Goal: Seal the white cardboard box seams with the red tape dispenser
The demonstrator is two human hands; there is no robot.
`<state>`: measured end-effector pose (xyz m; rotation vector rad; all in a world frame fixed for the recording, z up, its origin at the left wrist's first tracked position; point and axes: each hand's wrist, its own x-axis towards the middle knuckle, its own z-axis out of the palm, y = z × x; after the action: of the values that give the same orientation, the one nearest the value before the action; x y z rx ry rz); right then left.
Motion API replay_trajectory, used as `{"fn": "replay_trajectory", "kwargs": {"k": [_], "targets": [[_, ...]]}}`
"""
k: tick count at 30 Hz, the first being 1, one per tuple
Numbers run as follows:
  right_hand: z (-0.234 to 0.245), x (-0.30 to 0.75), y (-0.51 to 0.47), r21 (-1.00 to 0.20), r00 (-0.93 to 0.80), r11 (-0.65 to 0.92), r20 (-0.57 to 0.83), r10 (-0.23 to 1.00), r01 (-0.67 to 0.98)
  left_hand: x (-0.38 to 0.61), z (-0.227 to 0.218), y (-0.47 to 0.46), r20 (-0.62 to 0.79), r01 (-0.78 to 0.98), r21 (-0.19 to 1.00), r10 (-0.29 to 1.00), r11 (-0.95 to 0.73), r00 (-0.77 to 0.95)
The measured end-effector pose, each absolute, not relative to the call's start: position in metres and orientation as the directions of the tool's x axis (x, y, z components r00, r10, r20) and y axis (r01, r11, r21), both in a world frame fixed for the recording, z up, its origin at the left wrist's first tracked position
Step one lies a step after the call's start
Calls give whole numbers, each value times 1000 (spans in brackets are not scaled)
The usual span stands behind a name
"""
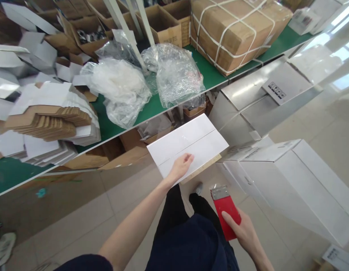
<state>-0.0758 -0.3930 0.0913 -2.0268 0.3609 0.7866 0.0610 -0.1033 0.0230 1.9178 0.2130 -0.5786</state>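
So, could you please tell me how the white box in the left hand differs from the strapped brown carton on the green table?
The white box is white, flat and slim; the brown carton is brown, bulky and tall. The left hand holds the white box in the air, while the brown carton rests on the green table. The carton is bound with white straps; the box has none. Both look like cardboard.

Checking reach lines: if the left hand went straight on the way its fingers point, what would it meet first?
The left hand already rests on the white box; beyond it, probably the metal cabinet, though depth is unclear.
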Motion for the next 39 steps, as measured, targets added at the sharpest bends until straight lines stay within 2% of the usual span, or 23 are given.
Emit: {"fn": "replay_trajectory", "kwargs": {"k": [2,4,8,10,16,20,22,28,39], "targets": [[111,-62,-358,-688,753,-545,-641,147,-479,42,45,-88,-548,489,836,-334,-248,767],[124,-50,-324,-704,728,-570,-639,248,-424,25,64,-65,-540,555,822,-480,-127,691],[127,-34,-260,-687,697,-655,-636,331,-315,10,78,-6,-521,652,755,-540,70,661],[124,-27,-231,-669,687,-682,-645,336,-296,13,72,22,-525,632,774,-518,38,675],[120,-8,-163,-630,607,-717,-704,368,-297,67,40,108,-502,461,864,-413,-202,760],[115,2,-152,-574,571,-719,-765,299,-392,139,9,184,-442,359,854,-162,-377,882],[105,7,-151,-535,552,-722,-795,252,-439,169,-10,211,-413,334,823,-81,-460,907],[64,29,-135,-475,554,-757,-813,181,-449,200,-56,223,-384,297,763,-33,-574,923],[32,53,-111,-381,506,-791,-856,106,-479,206,-95,232,-392,320,730,13,-604,920]]}}
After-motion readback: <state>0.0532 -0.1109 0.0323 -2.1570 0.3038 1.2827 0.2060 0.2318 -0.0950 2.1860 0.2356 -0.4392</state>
